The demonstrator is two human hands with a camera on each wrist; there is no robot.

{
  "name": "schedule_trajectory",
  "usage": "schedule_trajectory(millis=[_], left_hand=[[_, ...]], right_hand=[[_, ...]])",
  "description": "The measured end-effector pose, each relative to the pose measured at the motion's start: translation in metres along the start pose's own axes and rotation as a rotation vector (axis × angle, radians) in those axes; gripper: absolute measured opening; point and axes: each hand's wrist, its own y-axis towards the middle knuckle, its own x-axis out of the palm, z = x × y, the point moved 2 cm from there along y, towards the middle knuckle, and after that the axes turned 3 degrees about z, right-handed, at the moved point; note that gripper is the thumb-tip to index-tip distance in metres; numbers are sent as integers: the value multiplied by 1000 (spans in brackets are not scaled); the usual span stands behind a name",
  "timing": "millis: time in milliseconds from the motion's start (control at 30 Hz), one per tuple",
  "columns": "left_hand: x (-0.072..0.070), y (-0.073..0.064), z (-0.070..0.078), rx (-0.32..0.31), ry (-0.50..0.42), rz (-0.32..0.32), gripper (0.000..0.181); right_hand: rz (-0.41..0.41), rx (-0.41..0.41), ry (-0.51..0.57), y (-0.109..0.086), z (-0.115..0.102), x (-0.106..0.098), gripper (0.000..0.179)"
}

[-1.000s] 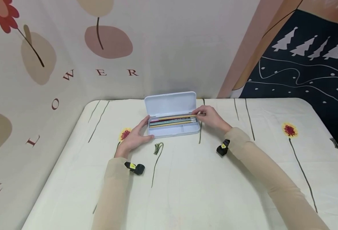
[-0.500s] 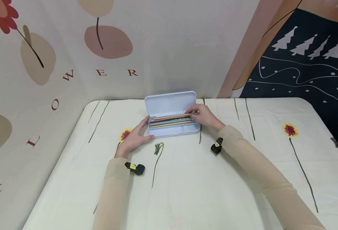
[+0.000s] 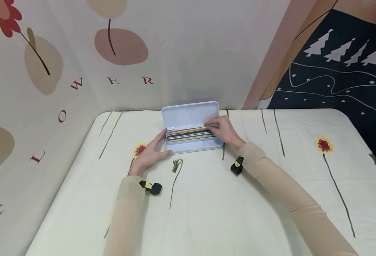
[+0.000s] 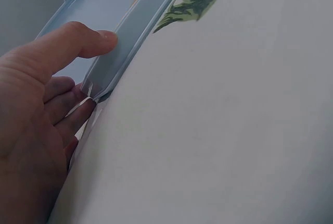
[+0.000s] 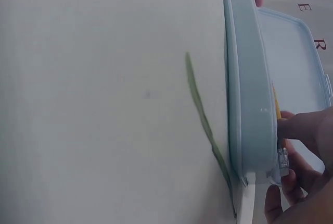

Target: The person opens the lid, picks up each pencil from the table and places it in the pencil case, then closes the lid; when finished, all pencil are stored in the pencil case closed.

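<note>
A pale blue pencil case (image 3: 188,146) stands on the table with its lid (image 3: 189,115) raised at the back. Several pencils (image 3: 191,135) in yellow, teal and dark red lie lengthwise in it. My left hand (image 3: 150,153) holds the case's left end; in the left wrist view the thumb (image 4: 99,42) presses the front wall and the fingers lie round the end. Over the right end, my right hand (image 3: 224,130) pinches a yellow pencil (image 5: 276,99) near its eraser end, above the others. The far tip of that pencil sits over the case's left part.
A white cloth (image 3: 200,206) printed with flowers and stems covers the table. Behind the case rises a patterned wall hanging (image 3: 191,64). Camera bands sit on both wrists. A small divider splits the case's front compartment.
My right hand has moved left with the yellow pencil, from beyond the case's right edge to over its right end. The left hand and the case stay put.
</note>
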Motion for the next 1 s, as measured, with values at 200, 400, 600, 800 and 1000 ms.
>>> schedule_trajectory(millis=[200, 400, 600, 800, 1000], left_hand=[[0, 0, 0, 19, -4, -3, 94], [-1, 0, 0, 33, -4, 1, 94], [0, -1, 0, 26, 1, 4, 94], [-1, -3, -1, 45, 23, 5, 92], [-11, -8, 0, 60, 102, 27, 88]], right_hand=[[65, 49, 66, -3, -1, -2, 21], [95, 103, 148, -10, 1, -11, 24], [123, 166, 152, -15, 7, -24, 26], [153, 190, 179, -16, 10, -38, 27], [123, 173, 191, -8, 4, -49, 40]])
